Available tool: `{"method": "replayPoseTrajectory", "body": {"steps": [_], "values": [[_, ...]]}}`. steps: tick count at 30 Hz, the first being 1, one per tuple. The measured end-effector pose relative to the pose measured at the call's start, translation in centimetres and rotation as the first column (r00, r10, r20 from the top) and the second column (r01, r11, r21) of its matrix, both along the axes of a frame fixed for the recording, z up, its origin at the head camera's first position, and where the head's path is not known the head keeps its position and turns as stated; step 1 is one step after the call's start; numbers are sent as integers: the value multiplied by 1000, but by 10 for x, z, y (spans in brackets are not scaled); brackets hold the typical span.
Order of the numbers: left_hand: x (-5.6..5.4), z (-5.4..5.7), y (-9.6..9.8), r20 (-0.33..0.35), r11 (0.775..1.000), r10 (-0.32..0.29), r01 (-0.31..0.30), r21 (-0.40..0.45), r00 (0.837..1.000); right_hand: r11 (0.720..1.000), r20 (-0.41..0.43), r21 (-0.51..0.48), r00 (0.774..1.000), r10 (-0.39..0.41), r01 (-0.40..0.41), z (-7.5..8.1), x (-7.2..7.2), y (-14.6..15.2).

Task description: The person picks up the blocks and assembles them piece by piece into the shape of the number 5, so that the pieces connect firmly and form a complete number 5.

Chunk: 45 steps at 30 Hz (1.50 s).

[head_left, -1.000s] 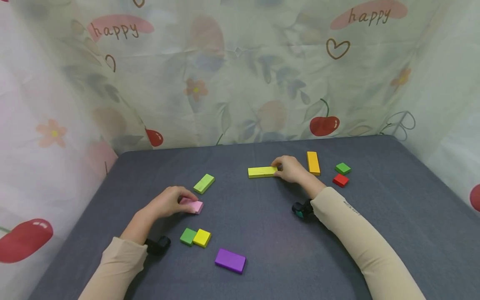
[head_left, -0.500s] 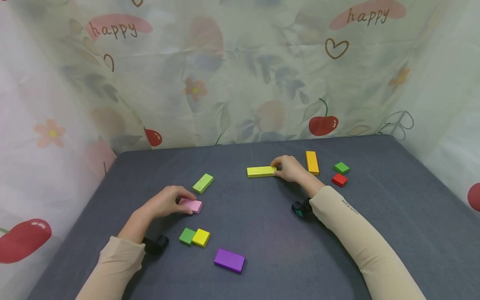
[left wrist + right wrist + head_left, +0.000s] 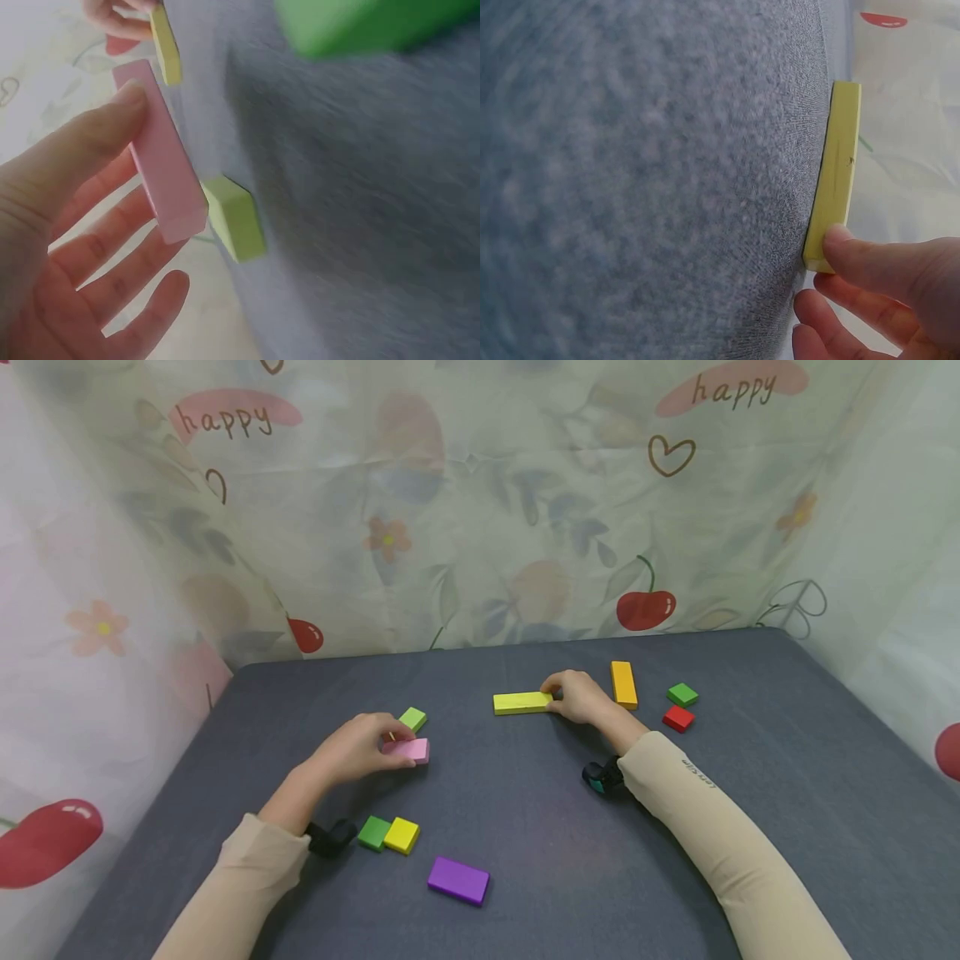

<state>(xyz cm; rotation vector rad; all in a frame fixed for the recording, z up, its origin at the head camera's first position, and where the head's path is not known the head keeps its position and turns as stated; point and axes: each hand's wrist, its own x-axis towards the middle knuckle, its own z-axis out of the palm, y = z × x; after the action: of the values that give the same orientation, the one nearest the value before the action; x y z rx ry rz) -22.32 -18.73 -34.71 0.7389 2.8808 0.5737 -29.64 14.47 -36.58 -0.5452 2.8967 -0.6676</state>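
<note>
A pink block is pinched between the thumb and fingers of my left hand; the left wrist view has the pink block raised off the cloth, its long side facing the camera. Just behind it in the head view lies a light green block, partly covered by that hand. Farther right, my right hand pinches the right end of a long yellow block. In the right wrist view the thumb presses one face of this yellow block, which lies along the table.
Near the left wrist, a green block touches a yellow square block. A purple block lies at the front. Beyond the right hand are an orange block, a small green block and a red block.
My left hand has lifted the pink block and carried it right and away from me, toward the light green block. My right hand stays on the long yellow block.
</note>
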Motion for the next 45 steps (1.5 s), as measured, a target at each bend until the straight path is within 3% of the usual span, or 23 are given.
{"method": "replayPoseTrajectory", "body": {"steps": [7, 13, 20, 32, 38, 45], "values": [[-8, 12, 25, -49, 1000, 11, -12, -23, 999, 1000, 1, 6, 1000, 0, 0, 0, 0, 1], [-21, 17, 47, -36, 995, 96, -95, 13, 995, 1000, -2, 1, 1000, -2, 2, -1, 0, 1], [-38, 12, 63, 20, 980, 187, -188, 64, 982, 1000, -10, -2, 1000, 2, -2, -3, 1, 0], [-52, 2, 86, 22, 960, 278, -278, 36, 960, 1000, -19, -8, 1000, 5, -5, -2, 1, 0], [-60, -2, 95, 16, 938, 346, -346, 24, 938, 1000, -8, -8, 1000, 0, 0, -2, 0, 0], [-67, -6, 104, 73, 906, 422, -423, -1, 904, 1000, -23, -7, 1000, 4, -4, -3, 0, 0]]}}
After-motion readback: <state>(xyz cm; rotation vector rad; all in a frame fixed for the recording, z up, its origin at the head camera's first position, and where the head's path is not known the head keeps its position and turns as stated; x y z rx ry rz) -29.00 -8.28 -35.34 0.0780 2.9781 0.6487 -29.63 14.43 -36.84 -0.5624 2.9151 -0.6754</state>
